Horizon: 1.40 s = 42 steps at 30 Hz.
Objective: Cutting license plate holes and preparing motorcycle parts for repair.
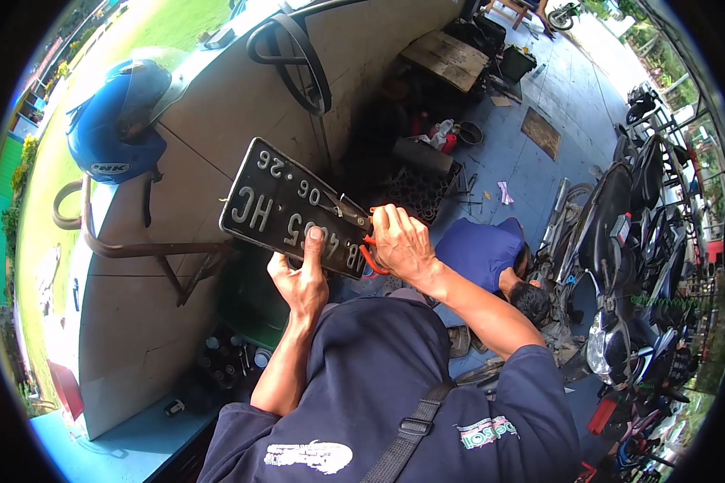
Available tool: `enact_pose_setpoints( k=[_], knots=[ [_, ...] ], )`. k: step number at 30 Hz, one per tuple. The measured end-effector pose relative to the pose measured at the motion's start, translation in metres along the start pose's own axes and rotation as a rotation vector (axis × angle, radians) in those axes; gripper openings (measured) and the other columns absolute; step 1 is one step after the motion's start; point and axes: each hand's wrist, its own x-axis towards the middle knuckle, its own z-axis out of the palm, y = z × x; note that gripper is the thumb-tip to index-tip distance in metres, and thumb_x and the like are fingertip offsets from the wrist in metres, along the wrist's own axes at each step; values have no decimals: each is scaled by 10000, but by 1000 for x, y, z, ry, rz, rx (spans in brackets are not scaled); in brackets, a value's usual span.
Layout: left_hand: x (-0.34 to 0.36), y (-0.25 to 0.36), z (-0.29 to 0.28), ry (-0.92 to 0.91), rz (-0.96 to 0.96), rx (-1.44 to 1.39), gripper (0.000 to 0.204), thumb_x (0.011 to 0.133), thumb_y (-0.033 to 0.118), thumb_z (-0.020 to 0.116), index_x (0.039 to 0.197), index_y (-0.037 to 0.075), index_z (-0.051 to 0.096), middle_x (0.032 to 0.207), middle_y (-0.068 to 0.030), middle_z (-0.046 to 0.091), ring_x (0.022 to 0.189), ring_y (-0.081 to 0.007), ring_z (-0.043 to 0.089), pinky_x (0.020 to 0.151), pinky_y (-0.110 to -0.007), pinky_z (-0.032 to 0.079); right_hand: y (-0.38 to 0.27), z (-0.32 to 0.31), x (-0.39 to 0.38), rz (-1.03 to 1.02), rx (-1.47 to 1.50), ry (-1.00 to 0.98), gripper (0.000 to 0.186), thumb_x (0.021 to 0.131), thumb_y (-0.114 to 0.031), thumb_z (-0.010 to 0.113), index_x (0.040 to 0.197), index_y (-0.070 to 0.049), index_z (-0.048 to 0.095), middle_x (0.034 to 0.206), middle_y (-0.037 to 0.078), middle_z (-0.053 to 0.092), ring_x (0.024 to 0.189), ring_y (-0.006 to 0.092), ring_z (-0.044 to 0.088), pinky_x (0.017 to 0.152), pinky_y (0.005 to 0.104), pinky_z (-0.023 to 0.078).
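Note:
A black licence plate with raised white characters is held at an angle in front of me, in the middle of the view. My left hand grips its lower edge, thumb on the face and fingers mostly hidden behind it. My right hand is closed around orange-handled pliers at the plate's right end. The metal jaws lie over the plate's upper right part; whether they grip its edge or anything on it I cannot tell.
A co-worker in blue crouches beyond my right arm beside parked motorcycles. A blue helmet sits along the wall at left. A green tub is below the plate. A wooden table and scattered tools stand farther back.

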Motion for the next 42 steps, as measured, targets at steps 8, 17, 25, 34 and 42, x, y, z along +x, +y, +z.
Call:
enact_pose_setpoints(
  k=[8, 17, 25, 34, 42],
  knots=[
    [-14, -12, 1, 101, 21, -129, 239, 957, 173, 740, 1075, -26, 684, 877, -48, 703, 689, -57, 606, 612, -192, 478, -4, -5, -3, -1, -144, -52, 137, 964, -187, 581, 944, -54, 554, 823, 79, 569, 755, 195, 637, 606, 314, 535],
    [-13, -8, 0, 107, -66, -133, 205, 954, 202, 750, 995, 15, 675, 755, -12, 663, 506, -25, 488, 430, -200, 336, 11, -7, 3, -42, 169, -36, 107, 782, -69, 659, 821, -61, 560, 689, 92, 562, 550, 275, 643, 475, 385, 520],
    [-8, -44, -47, 181, -15, 327, 312, 884, 265, 835, 803, 34, 640, 648, 41, 534, 547, -40, 448, 522, -240, 399, 34, 34, -4, 65, 127, -214, 236, 855, -276, 681, 855, -47, 623, 727, 166, 672, 586, 317, 704, 501, 431, 549],
    [62, -58, -20, -493, 223, 1293, 282, 857, 239, 756, 1049, 34, 733, 1078, -168, 680, 910, -398, 711, 786, -503, 569, 34, 63, 15, -80, 30, -432, 230, 763, -209, 693, 837, 8, 689, 778, 203, 726, 702, 329, 743, 613, 427, 586],
    [129, -69, 6, -410, 396, 1234, 191, 918, 237, 688, 1020, 82, 732, 998, -130, 712, 879, -389, 706, 765, -493, 556, 63, 61, 78, -113, 3, -383, 226, 751, -224, 701, 807, -7, 730, 784, 195, 738, 739, 333, 756, 656, 419, 601]
  ],
)
